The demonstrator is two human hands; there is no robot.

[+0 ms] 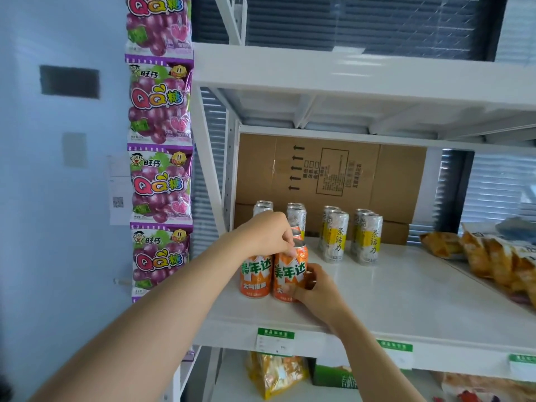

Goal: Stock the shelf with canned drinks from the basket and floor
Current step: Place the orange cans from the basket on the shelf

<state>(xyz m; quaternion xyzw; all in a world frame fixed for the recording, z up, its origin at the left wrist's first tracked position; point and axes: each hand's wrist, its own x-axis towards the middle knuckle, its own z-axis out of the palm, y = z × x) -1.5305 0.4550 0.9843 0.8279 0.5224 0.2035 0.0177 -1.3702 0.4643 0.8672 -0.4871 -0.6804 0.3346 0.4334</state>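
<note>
Fingers (285, 242) of the left hand (265, 233) pinch the top of the front orange can (290, 275) near the shelf (391, 288) edge, while the right hand (314, 287) curls closely round its lower side. Orange cans: two in front, touching, with a third top showing behind. Tall silver cans (336, 236) — at least six, some partly hidden by the left hand.

Right orange can (290, 275) is upright on the white shelf (406, 288), with the left hand (265, 235) pinching its top and the right hand (314, 288) wrapped round its base. Left orange can (255, 278) stands touching it, just left of the grip. Tall white-yellow cans (335, 237) stand upright behind, off to the right.
</note>
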